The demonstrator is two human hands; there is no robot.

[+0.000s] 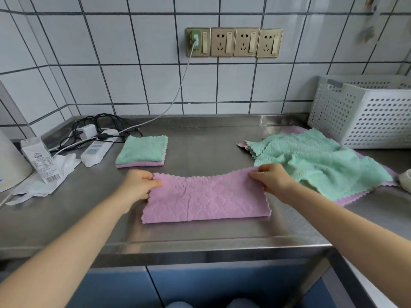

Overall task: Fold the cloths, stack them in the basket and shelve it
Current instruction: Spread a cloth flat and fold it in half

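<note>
Both hands, left hand (139,183) and right hand (272,178), pinched the pink cloth (205,200)'s far corners in their fingers, aligning its half-fold on the tabletop (200,232).

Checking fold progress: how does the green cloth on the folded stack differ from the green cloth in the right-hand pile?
The green cloth on the folded stack is a neat, flat square; the green cloth in the right-hand pile is spread out, rumpled and looks larger. The stacked one lies nearer the power strip, the other by the basket. Each lies on purple cloth.
</note>
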